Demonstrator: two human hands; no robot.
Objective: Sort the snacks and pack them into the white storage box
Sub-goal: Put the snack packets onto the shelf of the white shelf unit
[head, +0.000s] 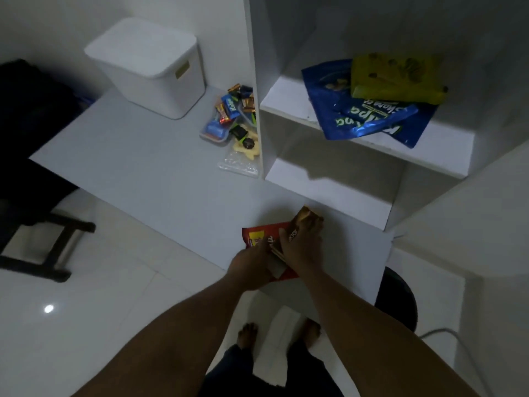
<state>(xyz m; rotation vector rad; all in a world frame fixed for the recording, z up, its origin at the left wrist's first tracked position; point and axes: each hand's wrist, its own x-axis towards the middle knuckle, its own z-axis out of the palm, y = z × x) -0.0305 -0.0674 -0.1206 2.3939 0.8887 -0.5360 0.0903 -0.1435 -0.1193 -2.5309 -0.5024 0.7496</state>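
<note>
Both arms reach forward and down to the near edge of the white desk (143, 173). The hands are close together. The left hand (250, 267) has its fingers curled on a red packet (259, 234), holding it from the side. The right hand (300, 247) lies on top with its fingers wrapped round a brown packet (310, 219). The brown packet sticks out past the fingertips, and the red one pokes out to the left.

The white box (148, 67) stands far back on the desk with its lid on, well apart from the hands. A pile of small sweets (233, 113) lies just beside it.

There is one red packet, one brown packet and one white box. On the shelf (286, 93) lie two blue bags (369, 121) and one yellow bag (395, 78).
</note>
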